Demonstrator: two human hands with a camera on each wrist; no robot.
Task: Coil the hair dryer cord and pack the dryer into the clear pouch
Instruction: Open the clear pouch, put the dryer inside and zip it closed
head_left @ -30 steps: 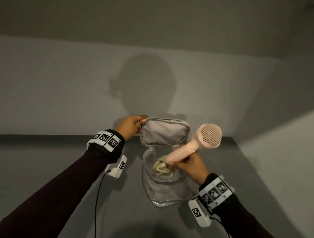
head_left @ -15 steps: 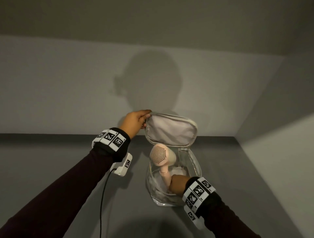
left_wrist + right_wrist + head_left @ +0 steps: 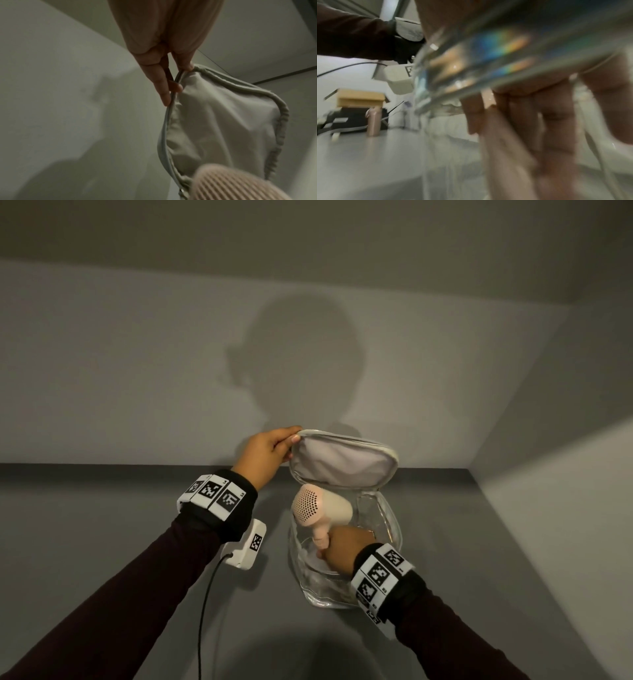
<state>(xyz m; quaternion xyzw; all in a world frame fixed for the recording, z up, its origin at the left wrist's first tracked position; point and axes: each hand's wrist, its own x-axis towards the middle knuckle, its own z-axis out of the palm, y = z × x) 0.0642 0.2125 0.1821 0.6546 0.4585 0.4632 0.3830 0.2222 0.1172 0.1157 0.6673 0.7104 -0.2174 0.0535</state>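
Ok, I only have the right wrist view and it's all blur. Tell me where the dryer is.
Observer: The dryer stands in the open pouch, handle down, gripped by the right hand.
Operator: Report the lid.
Observer: The lid is flipped up, away from the opening; the left hand pinches its rim.
Operator: Say how deep the head sits.
Observer: The head is up at the opening, just under the raised lid, not down at the bottom.
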